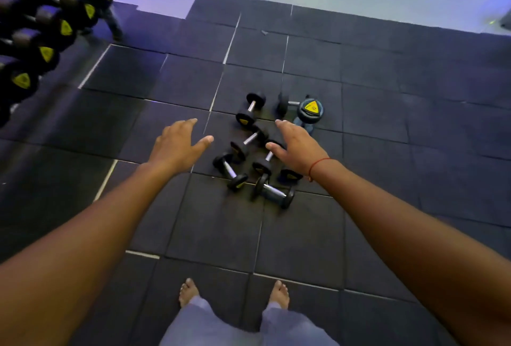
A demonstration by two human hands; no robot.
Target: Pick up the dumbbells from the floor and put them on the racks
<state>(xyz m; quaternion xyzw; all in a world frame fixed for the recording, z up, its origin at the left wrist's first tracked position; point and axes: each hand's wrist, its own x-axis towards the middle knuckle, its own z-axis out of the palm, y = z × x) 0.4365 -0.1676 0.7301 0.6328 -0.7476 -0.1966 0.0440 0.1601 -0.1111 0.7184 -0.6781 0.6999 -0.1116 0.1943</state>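
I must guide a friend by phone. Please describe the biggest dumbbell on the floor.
Find the cluster of small dumbbells on the dark floor mats. At its far right edge lies the biggest dumbbell. Its greyish-blue end with a yellow label faces the camera.

A cluster of dumbbells (250, 149) lies on the floor (387, 124) ahead of the person's bare feet (233, 291). The left hand (177, 143) hangs above the floor just left of the cluster; the right hand (297, 145) hangs over the cluster's right part. A loaded rack (52, 21) stands at the far left, well apart from the cluster.
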